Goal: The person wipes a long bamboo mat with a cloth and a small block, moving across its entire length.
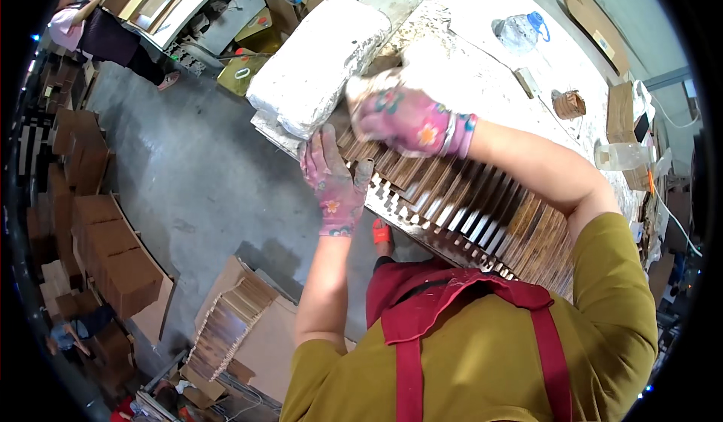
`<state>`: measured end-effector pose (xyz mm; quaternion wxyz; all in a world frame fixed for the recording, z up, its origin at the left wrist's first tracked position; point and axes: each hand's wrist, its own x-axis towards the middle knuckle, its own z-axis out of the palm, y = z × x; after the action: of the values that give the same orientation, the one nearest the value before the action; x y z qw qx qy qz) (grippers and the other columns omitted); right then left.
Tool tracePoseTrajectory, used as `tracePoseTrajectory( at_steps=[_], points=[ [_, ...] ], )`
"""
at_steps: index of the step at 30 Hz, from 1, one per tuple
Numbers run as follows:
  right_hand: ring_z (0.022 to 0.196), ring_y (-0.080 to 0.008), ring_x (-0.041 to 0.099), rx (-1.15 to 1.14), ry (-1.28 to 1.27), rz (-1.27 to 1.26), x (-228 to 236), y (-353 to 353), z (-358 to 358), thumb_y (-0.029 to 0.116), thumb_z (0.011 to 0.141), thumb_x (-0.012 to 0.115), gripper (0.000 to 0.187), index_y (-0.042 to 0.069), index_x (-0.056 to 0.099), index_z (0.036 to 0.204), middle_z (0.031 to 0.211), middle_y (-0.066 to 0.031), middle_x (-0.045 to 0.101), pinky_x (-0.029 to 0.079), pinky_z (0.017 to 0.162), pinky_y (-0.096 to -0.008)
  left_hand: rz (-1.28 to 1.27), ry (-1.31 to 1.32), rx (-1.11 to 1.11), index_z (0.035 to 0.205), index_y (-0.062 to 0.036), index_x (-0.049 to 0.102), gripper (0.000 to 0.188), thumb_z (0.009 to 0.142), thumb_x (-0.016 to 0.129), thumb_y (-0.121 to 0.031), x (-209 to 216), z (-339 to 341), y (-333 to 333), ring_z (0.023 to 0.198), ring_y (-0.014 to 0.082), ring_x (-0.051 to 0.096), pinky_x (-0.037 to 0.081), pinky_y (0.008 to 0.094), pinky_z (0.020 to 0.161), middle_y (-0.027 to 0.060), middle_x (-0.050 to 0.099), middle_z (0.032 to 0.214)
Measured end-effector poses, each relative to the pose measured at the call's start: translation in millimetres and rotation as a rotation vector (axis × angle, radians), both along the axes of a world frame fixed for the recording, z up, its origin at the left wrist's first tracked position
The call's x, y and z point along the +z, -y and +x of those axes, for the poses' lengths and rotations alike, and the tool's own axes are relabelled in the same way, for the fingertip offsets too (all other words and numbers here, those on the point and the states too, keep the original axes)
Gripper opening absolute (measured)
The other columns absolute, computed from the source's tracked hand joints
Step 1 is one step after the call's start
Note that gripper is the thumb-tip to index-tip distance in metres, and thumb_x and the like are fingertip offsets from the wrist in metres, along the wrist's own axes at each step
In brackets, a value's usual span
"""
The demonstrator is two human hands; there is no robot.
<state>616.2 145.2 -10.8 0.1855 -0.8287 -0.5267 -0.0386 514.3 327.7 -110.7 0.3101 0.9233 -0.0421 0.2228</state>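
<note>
My left hand, in a pink flowered glove, rests with fingers and thumb apart at the table's edge. It touches the ends of the dark brown wooden strips, which lie side by side with pale tips. Over the far end of these strips is my right hand, gloved alike and blurred by motion. Its fingers are closed round a whitish, stained cloth, whose outline is smeared. Just beyond my left fingertips lies a bulky white wrapped bundle.
On the white-stained table stand a clear jug with a blue cap, a brown roll and a clear bottle. Yellow canisters stand beyond the bundle. Cardboard stacks line the left; a person stands far left.
</note>
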Motion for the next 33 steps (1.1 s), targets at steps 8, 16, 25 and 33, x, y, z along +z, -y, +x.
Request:
tracePoseTrajectory(
  at_steps=[8, 16, 25, 33],
  points=[
    [0.086, -0.0289, 0.065, -0.332, 0.002, -0.201, 35.5, 54.1, 30.8, 0.01, 0.082, 0.063, 0.019, 0.008, 0.063, 0.102, 0.093, -0.0105, 0.063, 0.054, 0.077, -0.0432, -0.006, -0.029, 0.004, 0.15, -0.0037, 0.033, 0.093, 0.089, 0.042, -0.073, -7.0, -1.5, -1.2, 0.137, 0.0401, 0.03, 0.018, 0.0552, 0.115, 0.0208, 0.036, 0.147],
    [0.1, -0.0283, 0.065, -0.607, -0.3, -0.128, 0.3, 96.0, 32.2, 0.009, 0.083, 0.063, 0.03, 0.013, 0.063, 0.113, 0.115, -0.0097, 0.065, 0.053, 0.087, -0.0446, -0.003, -0.045, -0.026, 0.151, -0.0052, 0.031, 0.085, 0.09, 0.054, -0.06, -6.1, 1.1, 0.1, 0.137, 0.0418, 0.03, 0.018, 0.0542, 0.116, 0.0207, 0.036, 0.148],
    [0.089, -0.0271, 0.066, -0.433, 0.011, -0.054, 40.3, 71.1, -1.0, 0.007, 0.088, 0.061, 0.023, 0.01, 0.067, 0.109, 0.102, -0.0064, 0.065, 0.055, 0.083, -0.0395, -0.017, 0.114, -0.105, 0.151, -0.0042, 0.03, 0.091, 0.088, 0.055, -0.065, -0.9, -5.4, 1.6, 0.139, 0.0399, 0.028, 0.019, 0.0557, 0.116, 0.0189, 0.034, 0.149],
    [0.106, -0.0306, 0.059, -0.221, -0.125, -0.319, 14.4, 38.2, -15.7, 0.003, 0.078, 0.059, 0.031, 0.013, 0.064, 0.107, 0.113, -0.008, 0.06, 0.05, 0.088, -0.0406, 0.013, 0.068, -0.073, 0.148, -0.0045, 0.034, 0.089, 0.088, 0.054, -0.067, 5.3, -6.5, 5.2, 0.137, 0.0403, 0.031, 0.021, 0.0567, 0.115, 0.0182, 0.037, 0.146]
  ],
)
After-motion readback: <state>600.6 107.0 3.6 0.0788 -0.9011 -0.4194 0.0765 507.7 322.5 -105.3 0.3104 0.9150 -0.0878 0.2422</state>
